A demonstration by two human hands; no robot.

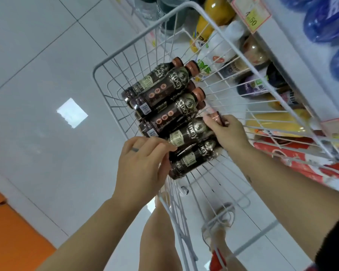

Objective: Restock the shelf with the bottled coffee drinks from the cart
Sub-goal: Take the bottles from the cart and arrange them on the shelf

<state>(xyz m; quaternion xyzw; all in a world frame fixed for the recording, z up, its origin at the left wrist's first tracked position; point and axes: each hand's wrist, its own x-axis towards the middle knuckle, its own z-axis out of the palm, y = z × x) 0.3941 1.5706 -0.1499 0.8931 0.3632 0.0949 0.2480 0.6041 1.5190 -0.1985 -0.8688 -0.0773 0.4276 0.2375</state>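
Several dark coffee bottles [160,90] with copper caps lie on their sides in a white wire cart basket [202,11]. My right hand [226,132] grips the capped neck of one bottle [190,132] near the front of the pile. My left hand [143,167] is closed around the base end of the nearest bottle [192,161]. Both hands are inside the basket. The shelf [301,61] stands to the right of the cart.
The shelf holds orange juice bottles [217,10], blue bottles [329,18], purple-labelled drinks [254,87] and red packs [301,161]. Price tags [250,12] hang on the shelf edges. Pale tiled floor [47,75] spreads to the left, an orange surface [12,237] at the lower left. My legs show below the basket.
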